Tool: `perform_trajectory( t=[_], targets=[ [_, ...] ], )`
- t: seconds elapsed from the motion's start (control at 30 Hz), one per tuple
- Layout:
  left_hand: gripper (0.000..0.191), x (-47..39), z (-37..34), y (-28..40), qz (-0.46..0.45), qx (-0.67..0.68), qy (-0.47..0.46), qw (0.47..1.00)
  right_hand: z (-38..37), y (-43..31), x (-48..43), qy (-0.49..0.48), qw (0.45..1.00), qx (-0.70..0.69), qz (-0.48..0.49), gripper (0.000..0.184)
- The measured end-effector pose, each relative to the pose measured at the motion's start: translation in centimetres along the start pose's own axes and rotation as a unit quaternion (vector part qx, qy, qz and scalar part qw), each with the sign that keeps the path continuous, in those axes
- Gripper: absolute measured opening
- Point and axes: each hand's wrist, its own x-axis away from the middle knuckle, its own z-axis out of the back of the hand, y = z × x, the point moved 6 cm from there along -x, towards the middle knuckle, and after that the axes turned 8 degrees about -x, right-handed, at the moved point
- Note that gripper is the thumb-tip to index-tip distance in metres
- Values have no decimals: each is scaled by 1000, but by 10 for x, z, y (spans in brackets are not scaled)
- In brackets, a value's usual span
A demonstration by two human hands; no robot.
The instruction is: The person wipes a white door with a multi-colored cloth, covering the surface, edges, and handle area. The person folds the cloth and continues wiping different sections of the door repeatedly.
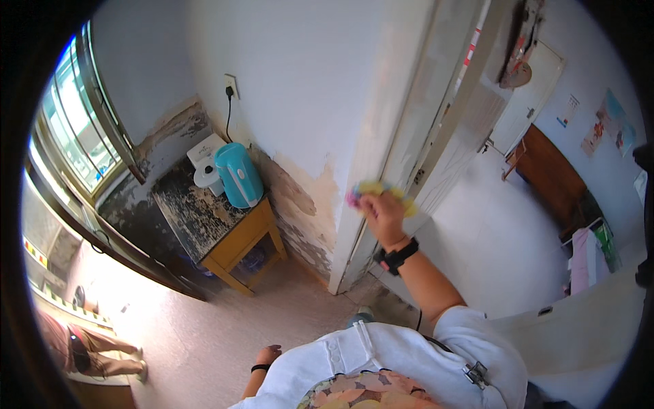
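My right hand (384, 210) is raised at the white door frame (380, 153), with a black band around its wrist. Its fingers grip a yellow, pink and blue cloth (372, 189), which is blurred and lies at the frame's surface. Down by my white top is my left hand (268, 353), with a thin black band at the wrist. Its fingers look bent and nothing shows in them, but it is too small to tell how far they are closed.
A worn wooden table (199, 220) in the corner bears a turquoise electric kettle (238, 176) on its right side and a white appliance (207, 176). A plug sits in the wall socket (231, 86). Beyond the doorway stands a brown wooden panel (552, 179). Another person (97, 353) is at lower left.
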Motion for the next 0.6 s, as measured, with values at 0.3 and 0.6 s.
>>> perform_trajectory(
  t=[0.3,0.6],
  targets=[
    [38,-10,88,117,-54,-126,56,989,42,40,-46,197,943,-221,-149,9],
    [52,62,250,514,-510,-213,372,745,189,-35,-369,256,956,-96,109,19]
  ],
)
